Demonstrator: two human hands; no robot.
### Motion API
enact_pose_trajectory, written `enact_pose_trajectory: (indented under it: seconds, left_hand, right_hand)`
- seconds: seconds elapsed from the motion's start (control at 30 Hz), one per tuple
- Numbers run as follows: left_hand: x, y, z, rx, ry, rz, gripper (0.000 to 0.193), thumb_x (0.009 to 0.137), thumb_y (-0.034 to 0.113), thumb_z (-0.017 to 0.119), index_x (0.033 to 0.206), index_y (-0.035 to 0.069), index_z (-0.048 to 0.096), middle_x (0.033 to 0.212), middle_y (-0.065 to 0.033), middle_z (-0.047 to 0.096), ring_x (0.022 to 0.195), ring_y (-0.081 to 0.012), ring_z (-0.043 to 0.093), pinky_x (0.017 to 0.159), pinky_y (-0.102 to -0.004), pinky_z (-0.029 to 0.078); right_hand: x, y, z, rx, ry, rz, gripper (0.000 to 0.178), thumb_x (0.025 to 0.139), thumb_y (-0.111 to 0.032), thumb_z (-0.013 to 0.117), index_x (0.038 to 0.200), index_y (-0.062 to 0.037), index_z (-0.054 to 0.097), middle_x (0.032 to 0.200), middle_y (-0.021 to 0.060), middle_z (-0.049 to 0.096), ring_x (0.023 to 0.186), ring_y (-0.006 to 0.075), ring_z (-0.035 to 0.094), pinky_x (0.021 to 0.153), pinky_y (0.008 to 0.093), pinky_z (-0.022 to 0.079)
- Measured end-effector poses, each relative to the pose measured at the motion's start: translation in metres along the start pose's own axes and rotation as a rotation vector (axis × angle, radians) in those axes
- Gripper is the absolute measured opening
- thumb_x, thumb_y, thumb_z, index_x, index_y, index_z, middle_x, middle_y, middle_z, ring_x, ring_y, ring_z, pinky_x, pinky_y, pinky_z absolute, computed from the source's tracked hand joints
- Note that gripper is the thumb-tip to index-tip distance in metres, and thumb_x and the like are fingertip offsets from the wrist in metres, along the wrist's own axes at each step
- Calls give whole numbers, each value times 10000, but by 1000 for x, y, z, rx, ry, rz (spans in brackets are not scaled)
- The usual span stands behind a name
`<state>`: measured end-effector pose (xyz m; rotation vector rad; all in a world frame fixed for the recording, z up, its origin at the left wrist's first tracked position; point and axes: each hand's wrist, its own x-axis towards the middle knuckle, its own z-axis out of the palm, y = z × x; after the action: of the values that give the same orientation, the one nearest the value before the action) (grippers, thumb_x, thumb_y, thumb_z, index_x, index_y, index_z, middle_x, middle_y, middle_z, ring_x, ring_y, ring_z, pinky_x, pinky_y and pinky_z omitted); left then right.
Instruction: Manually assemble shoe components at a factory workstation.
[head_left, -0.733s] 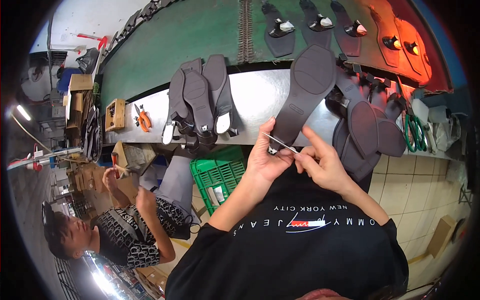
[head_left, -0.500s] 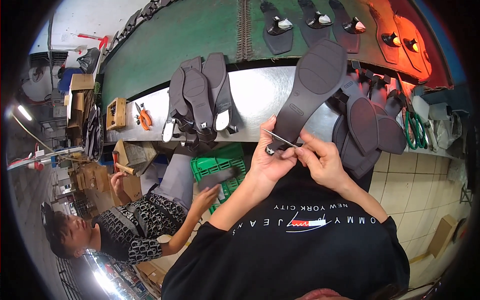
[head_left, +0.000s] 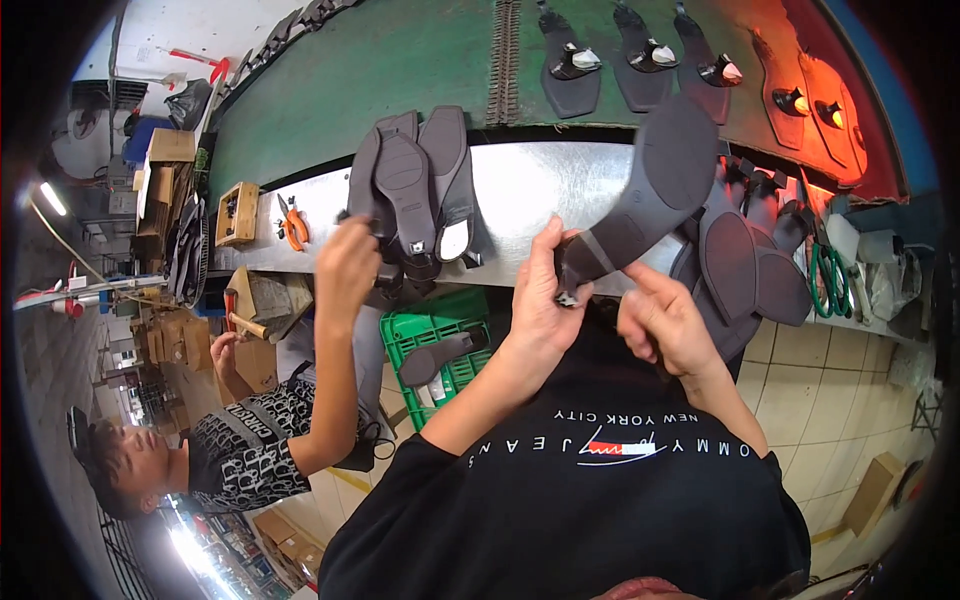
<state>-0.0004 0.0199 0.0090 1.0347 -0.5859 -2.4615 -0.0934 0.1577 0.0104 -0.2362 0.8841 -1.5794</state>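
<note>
My left hand [head_left: 545, 310] is closed round the heel end of a dark grey sandal sole [head_left: 668, 165], which is held up and tilted to the upper right, its underside showing. A small pale patch is visible at the heel tip by my fingers. My right hand [head_left: 668, 318] is just right of the heel, its index finger reaching to the sole's edge and the other fingers curled. Whatever those fingers hold, if anything, is hidden. To the right lies a pile of similar soles [head_left: 735, 255]; a second stack of soles [head_left: 405, 180] stands left on the metal ledge [head_left: 525, 185].
A green conveyor belt [head_left: 350, 95] carries several sandals at the back, the right ones under orange light. Orange-handled pliers [head_left: 294, 228], a wooden box [head_left: 237, 213] and green-handled scissors [head_left: 828, 280] lie on the ledge. A co-worker's hand [head_left: 348, 265] reaches in, above a green crate [head_left: 400, 335].
The sole has shifted right and tipped. The thin metal rod in my hands no longer shows. The co-worker's hand has risen from the crate to the left stack, leaving a sole in the crate.
</note>
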Motion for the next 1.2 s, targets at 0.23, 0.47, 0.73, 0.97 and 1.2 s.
enact_pose_trajectory:
  seconds: [0.23, 0.47, 0.73, 0.97, 1.2]
  left_hand:
    - [8, -5, 1, 388, 34, 549, 645, 955, 526, 382, 673, -6, 613, 644, -76, 628, 560, -115, 567, 541, -234, 444]
    - [7, 1, 4, 366, -37, 525, 678, 948, 564, 348, 624, 16, 581, 565, -47, 577, 481, -100, 505, 472, -221, 390]
    - [8, 8, 0, 210, 58, 300, 692, 906, 650, 328, 596, 64, 528, 507, -41, 534, 384, -111, 452, 359, -226, 329]
    - [5, 10, 3, 237, 55, 163, 670, 883, 673, 359, 600, 82, 497, 505, -31, 497, 383, -114, 428, 347, -236, 313]
    - [19, 12, -8, -152, -100, -160, 607, 791, 726, 456, 676, 130, 454, 568, 2, 476, 422, -134, 407, 385, -241, 299]
  right_hand:
    - [2, 11, 17, -132, 16, 78, 563, 950, -172, 504, 1450, -127, 249, 600, -15, 444, 463, 46, 387, 406, 175, 298]
    - [7, -3, 0, 234, -144, 102, 358, 949, -267, 518, 665, -71, 424, 544, 0, 396, 398, 58, 371, 338, 195, 275]
    - [3, 15, 12, -958, 164, -524, 142, 875, -13, 546, 994, 11, 619, 628, 78, 579, 499, 141, 548, 475, 263, 413]
    - [7, 21, 23, -1191, 122, -751, 70, 811, 41, 582, 870, 13, 608, 747, 132, 632, 620, 256, 625, 552, 309, 476]
    - [5, 19, 26, -1180, 185, -715, 52, 810, -16, 610, 853, -25, 581, 691, 124, 581, 590, 291, 594, 524, 353, 456]
